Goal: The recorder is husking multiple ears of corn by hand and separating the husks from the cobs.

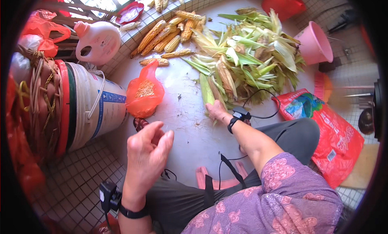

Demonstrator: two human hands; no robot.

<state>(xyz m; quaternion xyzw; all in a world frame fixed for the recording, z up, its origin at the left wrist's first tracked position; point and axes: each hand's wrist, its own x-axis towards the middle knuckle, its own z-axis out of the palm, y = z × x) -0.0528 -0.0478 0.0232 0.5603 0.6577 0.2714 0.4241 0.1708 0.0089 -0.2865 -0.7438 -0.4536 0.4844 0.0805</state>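
My right hand [216,110] is closed around the lower end of a green-husked ear of corn [206,90], at the near edge of a heap of corn husks [251,56]. Raised on the left, my left hand [150,147] has its fingers curled and its thumb apart; nothing shows in it, though its palm side is partly hidden. Beyond it stands a red plastic bag [142,103] with loose corn kernels [145,88] in its mouth. Husked ears of corn [154,37] lie grouped farther back, left of the husks.
A white bucket [106,97] and a pink jug [101,43] stand at the left. A pink bucket [316,44] lies tilted at the right, above a red printed bag [330,137]. A pink stool [222,182] is between my legs. Cables run from both wrist devices.
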